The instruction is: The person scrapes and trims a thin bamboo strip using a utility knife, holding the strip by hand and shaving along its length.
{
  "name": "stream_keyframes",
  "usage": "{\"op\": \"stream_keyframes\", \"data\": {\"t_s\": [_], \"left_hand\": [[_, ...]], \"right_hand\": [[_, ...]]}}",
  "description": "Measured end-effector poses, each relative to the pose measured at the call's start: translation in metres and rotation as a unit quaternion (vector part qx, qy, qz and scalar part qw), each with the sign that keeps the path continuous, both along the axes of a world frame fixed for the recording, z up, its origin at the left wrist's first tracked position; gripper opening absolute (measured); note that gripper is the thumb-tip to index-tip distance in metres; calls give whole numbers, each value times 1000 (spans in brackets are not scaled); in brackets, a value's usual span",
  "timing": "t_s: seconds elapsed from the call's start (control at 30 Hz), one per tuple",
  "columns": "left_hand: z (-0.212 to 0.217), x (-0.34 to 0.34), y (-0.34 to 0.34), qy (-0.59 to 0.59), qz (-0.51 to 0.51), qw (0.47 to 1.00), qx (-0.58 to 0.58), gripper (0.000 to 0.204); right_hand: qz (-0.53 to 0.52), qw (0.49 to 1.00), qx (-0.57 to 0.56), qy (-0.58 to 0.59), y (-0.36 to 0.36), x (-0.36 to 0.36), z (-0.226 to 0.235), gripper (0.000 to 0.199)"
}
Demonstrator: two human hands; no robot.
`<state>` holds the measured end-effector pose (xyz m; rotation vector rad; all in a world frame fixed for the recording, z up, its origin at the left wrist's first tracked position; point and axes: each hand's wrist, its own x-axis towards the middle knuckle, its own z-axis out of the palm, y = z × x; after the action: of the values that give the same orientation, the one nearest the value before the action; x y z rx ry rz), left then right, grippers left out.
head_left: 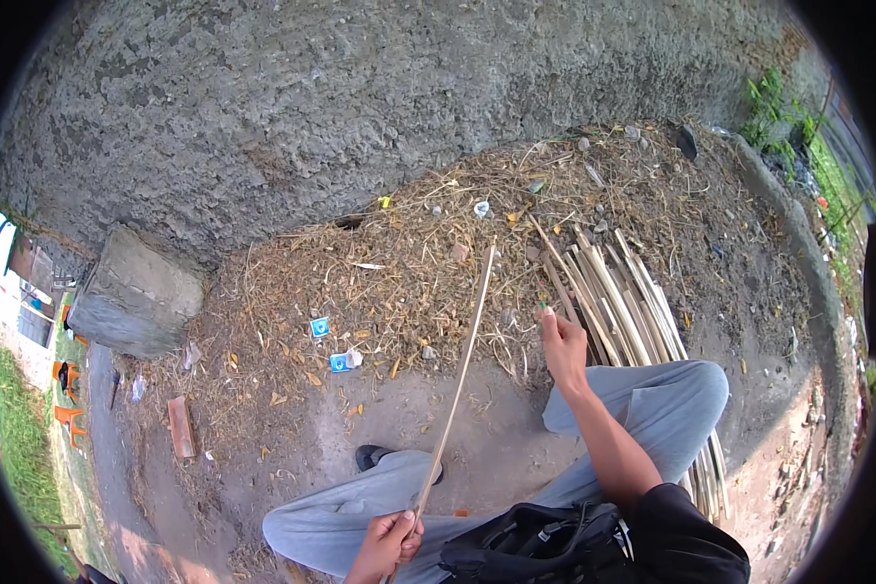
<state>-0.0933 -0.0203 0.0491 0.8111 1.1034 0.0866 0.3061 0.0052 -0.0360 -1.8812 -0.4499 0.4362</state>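
My left hand (387, 543) is closed around the near end of a long thin bamboo strip (460, 368) that runs up and away over the ground toward the wall. My right hand (563, 343) reaches forward over my right knee and touches the near edge of a pile of split bamboo strips (621, 302) lying on the ground; whether it grips one I cannot tell. My legs in grey trousers (652, 404) are bent below, and a black bag (540, 545) rests on my lap.
A rough grey concrete wall (360, 107) stands ahead with a heap of dry straw and litter (389, 282) at its foot. A concrete block (136, 292) sits at the left, a brick (180, 426) lies near it, and a curved kerb (818, 292) with grass runs along the right.
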Motion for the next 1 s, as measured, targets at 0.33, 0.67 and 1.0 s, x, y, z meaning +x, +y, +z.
{"op": "stream_keyframes", "data": {"t_s": [0.33,0.67,1.0], "left_hand": [[-23,26,20,-36,51,995,-76,35],[-9,23,10,17,24,999,-24,39],[-6,13,-14,102,12,988,119,35]], "right_hand": [[247,945,74,-200,-16,-78,26,30],[281,909,32,-305,-13,-92,32,26],[265,910,25,-319,-13,-89,22,28]]}}
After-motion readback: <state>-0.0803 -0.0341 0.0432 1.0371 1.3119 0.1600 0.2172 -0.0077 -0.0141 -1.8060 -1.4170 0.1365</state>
